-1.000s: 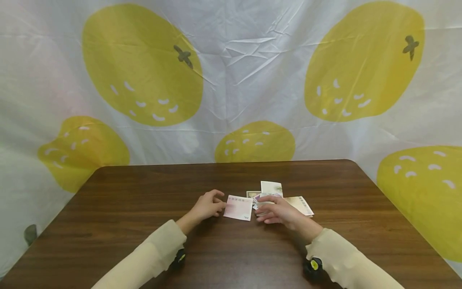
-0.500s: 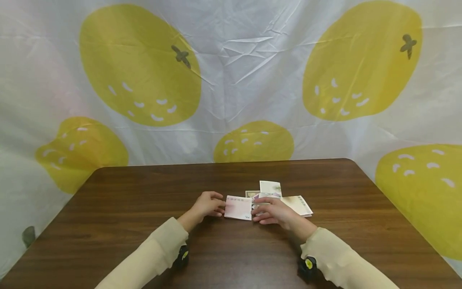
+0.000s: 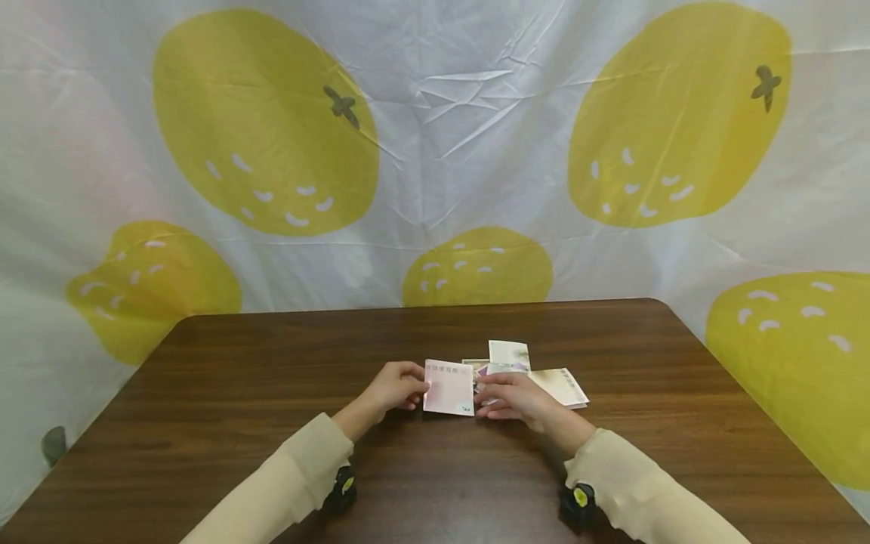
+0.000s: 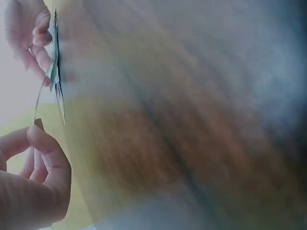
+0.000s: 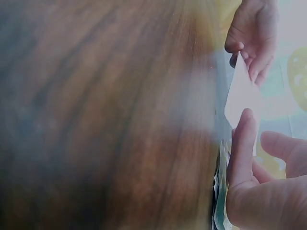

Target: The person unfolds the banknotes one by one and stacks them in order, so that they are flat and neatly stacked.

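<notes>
A pinkish folded banknote [image 3: 449, 389] stands slightly tilted up between the hands in the head view. My left hand [image 3: 396, 387] pinches its left edge between thumb and fingers; the left wrist view shows this pinch on the thin edge of the note [image 4: 38, 103]. At the note's right edge is my right hand [image 3: 519, 402], its fingers loosely bent. In the right wrist view one straight finger [image 5: 245, 139] of this hand touches the pale note [image 5: 241, 98], while another finger stands apart from it.
Several other folded banknotes lie overlapping on the brown wooden table [image 3: 285, 378]: a yellowish one [image 3: 563, 385] right of my right hand, a pale one [image 3: 508, 353] behind it. A white curtain with yellow fruit prints [image 3: 476, 264] hangs behind the table.
My right hand has moved slightly left to the pinkish banknote's edge. My left hand has come to pinch the note, and its far edge has risen a little.
</notes>
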`<state>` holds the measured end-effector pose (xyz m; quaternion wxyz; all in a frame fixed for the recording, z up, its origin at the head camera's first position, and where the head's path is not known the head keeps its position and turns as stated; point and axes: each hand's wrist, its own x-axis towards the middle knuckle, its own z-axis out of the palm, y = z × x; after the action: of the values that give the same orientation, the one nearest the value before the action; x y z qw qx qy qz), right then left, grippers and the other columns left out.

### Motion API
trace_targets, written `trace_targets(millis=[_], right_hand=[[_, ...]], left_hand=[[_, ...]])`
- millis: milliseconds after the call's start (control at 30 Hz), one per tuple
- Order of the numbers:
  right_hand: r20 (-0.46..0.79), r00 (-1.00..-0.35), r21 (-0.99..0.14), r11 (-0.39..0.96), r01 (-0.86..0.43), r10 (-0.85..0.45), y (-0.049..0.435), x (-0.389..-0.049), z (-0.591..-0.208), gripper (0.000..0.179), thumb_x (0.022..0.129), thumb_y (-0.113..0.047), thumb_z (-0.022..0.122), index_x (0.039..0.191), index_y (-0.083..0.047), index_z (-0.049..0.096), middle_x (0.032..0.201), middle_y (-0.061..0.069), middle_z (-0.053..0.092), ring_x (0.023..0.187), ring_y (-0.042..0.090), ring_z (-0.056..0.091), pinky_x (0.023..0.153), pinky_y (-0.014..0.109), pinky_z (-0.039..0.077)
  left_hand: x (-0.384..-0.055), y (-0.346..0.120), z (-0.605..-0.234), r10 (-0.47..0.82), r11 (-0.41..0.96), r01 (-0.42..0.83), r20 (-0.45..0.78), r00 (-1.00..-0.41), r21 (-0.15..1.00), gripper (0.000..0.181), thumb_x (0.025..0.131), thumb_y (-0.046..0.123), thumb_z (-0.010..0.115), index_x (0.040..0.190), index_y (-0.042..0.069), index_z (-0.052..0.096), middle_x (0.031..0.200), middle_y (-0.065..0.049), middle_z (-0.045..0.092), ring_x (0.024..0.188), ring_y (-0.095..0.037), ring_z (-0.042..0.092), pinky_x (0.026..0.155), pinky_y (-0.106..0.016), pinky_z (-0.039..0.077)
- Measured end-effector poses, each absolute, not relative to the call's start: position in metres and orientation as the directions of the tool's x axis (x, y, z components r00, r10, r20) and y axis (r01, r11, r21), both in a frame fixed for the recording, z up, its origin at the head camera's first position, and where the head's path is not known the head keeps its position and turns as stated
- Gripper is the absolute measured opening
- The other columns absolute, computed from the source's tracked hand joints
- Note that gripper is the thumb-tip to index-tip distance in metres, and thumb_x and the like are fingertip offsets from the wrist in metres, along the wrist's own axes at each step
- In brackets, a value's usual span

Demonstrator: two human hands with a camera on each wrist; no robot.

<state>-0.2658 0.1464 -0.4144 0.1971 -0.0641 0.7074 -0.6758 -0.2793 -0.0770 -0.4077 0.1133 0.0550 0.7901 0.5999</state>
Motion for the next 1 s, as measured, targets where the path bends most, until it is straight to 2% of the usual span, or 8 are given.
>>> trace_targets(millis=[300,533,633,800,1000], right_hand=[[-0.150,-0.927,-0.988,0.087,0.128,-0.343,0.149,-0.267,-0.414,0.021,0.085,-0.009,0.054,0.098,0.008,0.056,0.068,0.003,0.057,0.055,0.007,0.054,0.053,0.019,0.045],[-0.148,-0.935,-0.988,0.093,0.124,-0.322,0.153,-0.263,-0.409,0.012,0.085,-0.010,0.055,0.084,0.001,0.059,0.062,0.001,0.051,0.051,0.005,0.046,0.047,0.017,0.039],[-0.153,-0.936,-0.988,0.085,0.132,-0.318,0.154,-0.263,-0.408,0.010,0.085,-0.010,0.056,0.082,0.000,0.058,0.061,0.000,0.049,0.050,0.005,0.045,0.047,0.017,0.038],[-0.171,-0.936,-0.985,0.085,0.151,-0.309,0.157,-0.261,-0.410,0.009,0.084,-0.011,0.057,0.078,-0.003,0.058,0.062,-0.001,0.049,0.051,0.005,0.045,0.048,0.017,0.039],[-0.173,-0.934,-0.984,0.098,0.149,-0.313,0.160,-0.257,-0.411,0.010,0.083,-0.012,0.058,0.079,-0.003,0.059,0.063,-0.001,0.048,0.051,0.004,0.045,0.048,0.017,0.038]], left_hand=[[-0.279,-0.077,-0.405,0.275,0.249,-0.021,-0.092,-0.957,0.968,0.021,0.079,0.006,0.062,0.097,-0.004,0.056,0.066,-0.001,0.055,0.054,-0.011,0.048,0.050,-0.023,0.043],[-0.275,-0.073,-0.402,0.350,0.236,0.111,0.023,-0.936,0.965,0.043,0.081,0.001,0.060,0.121,0.003,0.045,0.070,-0.006,0.059,0.053,-0.014,0.050,0.049,-0.026,0.042],[-0.273,-0.070,-0.401,0.381,0.215,0.175,0.083,-0.921,0.961,0.047,0.081,0.000,0.059,0.125,0.006,0.044,0.072,-0.007,0.059,0.053,-0.014,0.050,0.047,-0.027,0.041],[-0.273,-0.066,-0.399,0.396,0.232,0.244,0.138,-0.908,0.942,0.035,0.081,0.002,0.059,0.116,0.004,0.052,0.076,-0.007,0.057,0.055,-0.019,0.050,0.043,-0.030,0.039],[-0.276,-0.063,-0.398,0.378,0.298,0.286,0.163,-0.911,0.911,0.017,0.083,0.010,0.060,0.099,0.004,0.059,0.082,-0.007,0.056,0.060,-0.029,0.052,0.044,-0.034,0.042]])
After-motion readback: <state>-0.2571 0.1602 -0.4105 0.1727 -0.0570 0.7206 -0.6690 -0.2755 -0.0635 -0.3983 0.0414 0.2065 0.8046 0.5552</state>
